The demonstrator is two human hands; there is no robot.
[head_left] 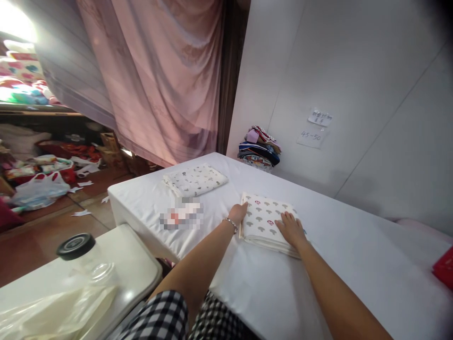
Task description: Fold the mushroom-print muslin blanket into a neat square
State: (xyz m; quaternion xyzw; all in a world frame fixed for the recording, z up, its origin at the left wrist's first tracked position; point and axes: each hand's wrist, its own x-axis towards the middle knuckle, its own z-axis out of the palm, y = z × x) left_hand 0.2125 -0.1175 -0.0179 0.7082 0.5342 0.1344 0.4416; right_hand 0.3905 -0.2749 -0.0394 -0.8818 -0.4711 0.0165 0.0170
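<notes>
A folded white cloth (260,219) with grey mushroom prints and a few red marks lies on the white-covered table (339,255), its layers stacked at the near edge. At its left edge is my left hand (239,212), closed on the border, with a bracelet at the wrist; most of its fingers are hidden. My right hand (292,229) rests flat on the cloth's right part, fingers spread. Farther left on the table sits another folded white cloth (196,179) with small dark prints. Between that cloth and my left arm lies a pixelated item (182,215).
A pile of folded fabrics (260,148) stands against the wall at the table's far edge. A lower white surface (130,250) at left holds a black-lidded clear jar (76,246) and a plastic bag (67,311). A pink curtain (170,71) hangs behind. A red object (444,269) sits far right.
</notes>
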